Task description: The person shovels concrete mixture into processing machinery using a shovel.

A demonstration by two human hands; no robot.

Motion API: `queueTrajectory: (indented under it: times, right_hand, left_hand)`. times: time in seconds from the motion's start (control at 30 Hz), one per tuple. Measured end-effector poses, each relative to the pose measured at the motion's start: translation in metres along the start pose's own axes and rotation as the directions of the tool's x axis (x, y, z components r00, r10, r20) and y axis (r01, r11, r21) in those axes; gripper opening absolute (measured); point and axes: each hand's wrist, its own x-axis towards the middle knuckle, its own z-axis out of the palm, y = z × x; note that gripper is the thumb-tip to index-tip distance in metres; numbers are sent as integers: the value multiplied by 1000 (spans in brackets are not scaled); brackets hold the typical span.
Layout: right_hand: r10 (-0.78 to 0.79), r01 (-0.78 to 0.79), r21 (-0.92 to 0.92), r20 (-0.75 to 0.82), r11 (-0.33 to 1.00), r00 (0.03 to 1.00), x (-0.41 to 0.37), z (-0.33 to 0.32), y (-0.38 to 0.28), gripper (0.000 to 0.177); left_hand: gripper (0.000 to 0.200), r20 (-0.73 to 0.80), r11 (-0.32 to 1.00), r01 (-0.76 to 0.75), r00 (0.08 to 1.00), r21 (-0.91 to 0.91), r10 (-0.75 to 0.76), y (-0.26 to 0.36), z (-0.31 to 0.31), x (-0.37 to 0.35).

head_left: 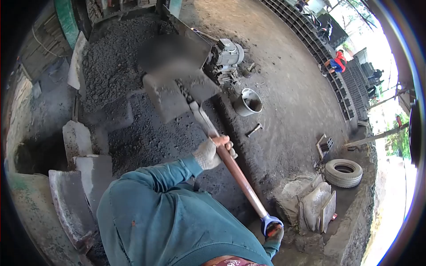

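A long-handled shovel runs diagonally across the view, its brown shaft (239,175) ending in a blue D-shaped grip (270,220). My left hand (209,153), in a light knit glove with bare fingertips, is wrapped round the upper part of the shaft. My right hand (274,232) is closed on the D-grip, partly hidden by it. At the far end, the grey shovel blade (166,98) is raised against a dark, blurred area, where I cannot make out what it touches. Beneath and beside it lies dark, crumbly material (151,133).
An electric motor (230,54) stands right of the blade, near a bucket (247,103) and a hammer (254,129). A tyre (343,173) and dusty sacks (316,205) lie at the right. Curved slabs (71,204) lean at left. A person in red (340,61) bends far off.
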Motion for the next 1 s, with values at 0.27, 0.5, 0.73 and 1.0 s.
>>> queueTrajectory:
  times: [0.27,0.5,0.73,1.0]
  right_hand:
    - [-89,7,-326,-239,945,967,-80,52,-75,15]
    - [18,-28,-111,-92,993,996,-87,130,-75,23]
    - [-362,452,-313,304,835,881,-117,325,-28,21]
    - [-956,798,-598,272,-78,111,-86,209,-216,34]
  left_hand:
    - [15,-104,999,31,994,-32,-34,15,6,10]
    - [15,-79,994,-102,992,-38,99,88,-4,28]
    - [25,-122,846,-499,843,189,524,276,-10,42]
    - [45,309,971,-241,924,9,226,120,67,6]
